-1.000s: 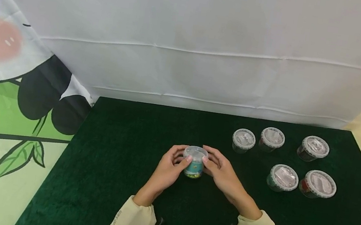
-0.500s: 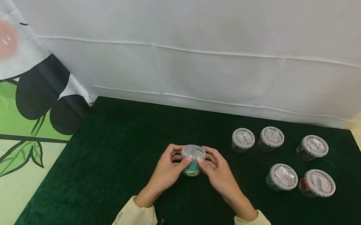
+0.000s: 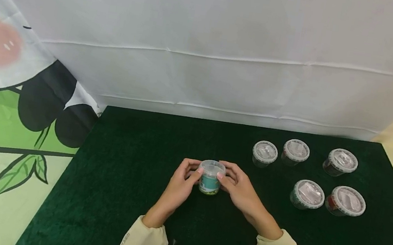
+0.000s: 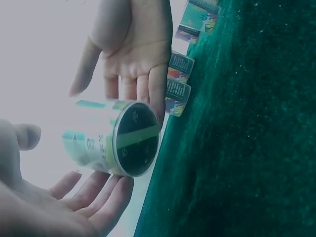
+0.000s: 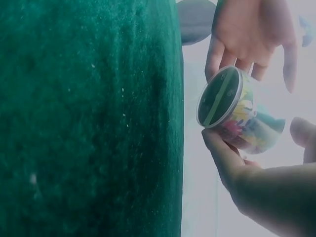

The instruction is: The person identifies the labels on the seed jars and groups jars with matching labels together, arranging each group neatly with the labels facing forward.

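Note:
A small round plastic tub [image 3: 210,179] with a translucent lid [image 3: 212,166] and a teal printed label is held upright between both hands near the middle of the table. My left hand [image 3: 181,184] grips its left side, thumb tip by the rim. On the opposite side my right hand [image 3: 239,190] holds it, the thumb lying over the label's front. Both wrist views show the tub's base: the left wrist view has a dark round bottom [image 4: 137,139] crossed by a pale stripe, with fingers [image 4: 111,197] under its wall. Bright flowers show on the label [image 5: 239,126] in the right wrist view.
Several similar lidded tubs stand at the right of the dark green cloth-covered table [image 3: 115,178], among them a tub [image 3: 265,154] nearest the hands and another tub [image 3: 346,201] farther right. A white sheet [image 3: 202,81] hangs along the table's back edge.
The tub has stayed between both hands, shifting slightly left and then back. My left thumb has slid from the tub's front toward its left side, leaving more of the label visible.

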Tool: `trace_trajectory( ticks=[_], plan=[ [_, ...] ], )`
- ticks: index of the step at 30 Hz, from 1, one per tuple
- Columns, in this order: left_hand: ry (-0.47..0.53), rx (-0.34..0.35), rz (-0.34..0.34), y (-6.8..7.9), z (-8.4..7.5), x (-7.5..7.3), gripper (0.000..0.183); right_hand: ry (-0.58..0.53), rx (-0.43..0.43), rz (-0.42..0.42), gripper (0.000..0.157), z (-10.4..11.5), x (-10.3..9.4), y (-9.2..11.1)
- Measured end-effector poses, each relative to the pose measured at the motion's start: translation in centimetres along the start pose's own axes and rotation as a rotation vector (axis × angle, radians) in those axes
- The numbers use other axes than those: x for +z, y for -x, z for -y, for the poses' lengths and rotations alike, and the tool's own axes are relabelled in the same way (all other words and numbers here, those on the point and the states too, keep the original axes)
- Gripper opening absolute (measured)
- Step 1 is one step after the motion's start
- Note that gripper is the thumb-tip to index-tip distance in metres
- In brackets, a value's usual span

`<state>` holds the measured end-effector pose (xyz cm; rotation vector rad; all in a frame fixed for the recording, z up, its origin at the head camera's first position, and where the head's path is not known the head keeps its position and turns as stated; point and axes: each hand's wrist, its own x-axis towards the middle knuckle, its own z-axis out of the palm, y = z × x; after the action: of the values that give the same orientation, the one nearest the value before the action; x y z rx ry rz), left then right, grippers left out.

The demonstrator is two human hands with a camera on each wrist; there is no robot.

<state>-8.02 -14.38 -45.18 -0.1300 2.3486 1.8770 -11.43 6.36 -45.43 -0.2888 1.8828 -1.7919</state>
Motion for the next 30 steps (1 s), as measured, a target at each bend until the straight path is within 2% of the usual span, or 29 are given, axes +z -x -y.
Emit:
trace_trajectory(
  ticks=[11, 22, 30],
  plan=[
    [-0.009, 0.000, 0.075, 0.3, 0.8, 0.1, 0.044, -0.042, 0.002, 0.074, 0.054, -0.4, -0.1, 0.6],
    [-0.008, 0.064, -0.054, 0.0, 0.6, 0.4, 0.048, -0.054, -0.042, 0.006, 0.052, 0.0, 0.8, 0.0],
    [-0.048, 0.084, -0.089, 0.3, 0.5, 0.9, 0.045, -0.006, -0.034, -0.026, 0.053, 0.0, 1.4, -0.1]
  ],
)
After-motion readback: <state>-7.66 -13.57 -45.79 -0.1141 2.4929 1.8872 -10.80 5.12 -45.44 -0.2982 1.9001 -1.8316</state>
